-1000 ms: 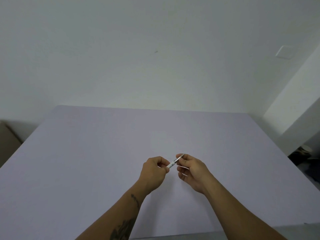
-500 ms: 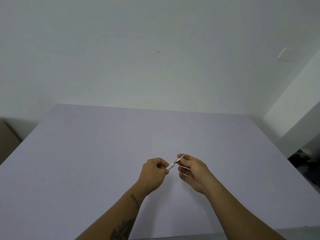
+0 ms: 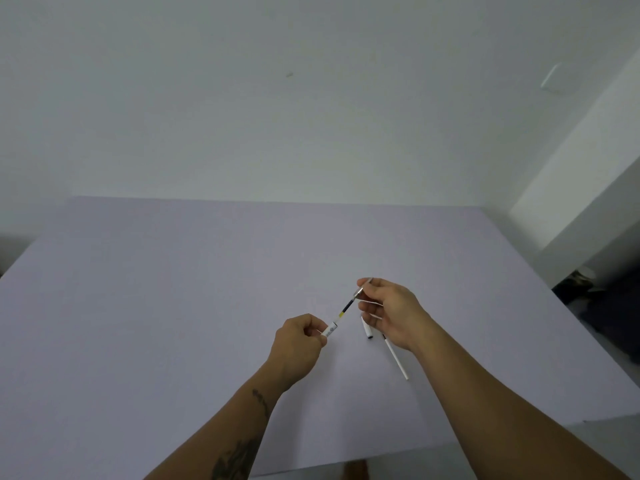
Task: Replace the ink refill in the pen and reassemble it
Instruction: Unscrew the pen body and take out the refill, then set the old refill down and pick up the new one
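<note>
My left hand (image 3: 302, 338) is closed around the white pen barrel (image 3: 329, 330), of which only the front end shows past my fingers. My right hand (image 3: 388, 311) pinches the metal tip section (image 3: 360, 290) with thumb and forefinger. Between the two hands the thin ink refill (image 3: 344, 309), clear with a dark band, is drawn partly out of the barrel. A short white cap (image 3: 366, 328) and a long white refill (image 3: 395, 357) lie on the table under my right hand, partly hidden by it.
The work goes on above a pale lilac table (image 3: 173, 306) that fills the lower view. A white wall stands behind it. Dark items (image 3: 581, 282) sit on the floor past the table's right edge.
My hands have moved apart: the right hand pulled the tip up and right, exposing the refill from the barrel. The cap and spare refill under the right hand have come into sight.
</note>
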Action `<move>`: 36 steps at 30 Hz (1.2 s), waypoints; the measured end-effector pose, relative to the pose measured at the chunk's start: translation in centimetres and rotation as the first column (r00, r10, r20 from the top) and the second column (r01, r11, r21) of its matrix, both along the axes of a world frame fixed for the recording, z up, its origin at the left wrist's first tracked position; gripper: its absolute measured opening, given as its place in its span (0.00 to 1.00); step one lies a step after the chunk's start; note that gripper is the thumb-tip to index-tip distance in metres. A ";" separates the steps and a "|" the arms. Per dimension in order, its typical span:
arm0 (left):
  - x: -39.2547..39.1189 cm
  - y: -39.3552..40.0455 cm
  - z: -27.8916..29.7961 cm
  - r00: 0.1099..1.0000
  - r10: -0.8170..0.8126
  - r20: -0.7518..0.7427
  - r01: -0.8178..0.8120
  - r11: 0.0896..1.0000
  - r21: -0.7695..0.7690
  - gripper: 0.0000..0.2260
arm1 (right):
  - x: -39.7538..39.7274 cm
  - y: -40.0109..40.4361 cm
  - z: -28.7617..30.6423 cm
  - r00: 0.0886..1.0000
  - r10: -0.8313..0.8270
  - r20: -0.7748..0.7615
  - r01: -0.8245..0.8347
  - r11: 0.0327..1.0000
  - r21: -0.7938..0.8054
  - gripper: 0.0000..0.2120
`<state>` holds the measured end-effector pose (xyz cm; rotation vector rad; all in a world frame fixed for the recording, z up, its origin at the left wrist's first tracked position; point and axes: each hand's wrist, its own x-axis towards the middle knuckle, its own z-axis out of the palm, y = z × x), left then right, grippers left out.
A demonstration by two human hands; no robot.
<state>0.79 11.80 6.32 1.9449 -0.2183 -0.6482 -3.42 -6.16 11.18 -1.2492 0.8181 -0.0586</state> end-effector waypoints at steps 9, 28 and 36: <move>1.5 -1.7 -1.1 0.994 0.036 -0.103 -0.035 0.999 0.004 0.07 | 1.6 -4.1 -2.1 0.990 -0.138 0.007 0.137 0.990 0.004 0.05; 3.2 -4.1 -5.7 0.986 0.121 -0.114 -0.091 0.967 0.238 0.08 | 4.3 -3.3 -12.7 0.755 0.263 -0.601 -0.656 0.339 -0.675 0.07; 2.9 -4.1 -6.1 0.981 0.134 -0.142 -0.100 0.970 0.219 0.08 | 4.6 -2.7 -12.9 0.699 0.254 -0.668 -0.706 0.096 -0.702 0.10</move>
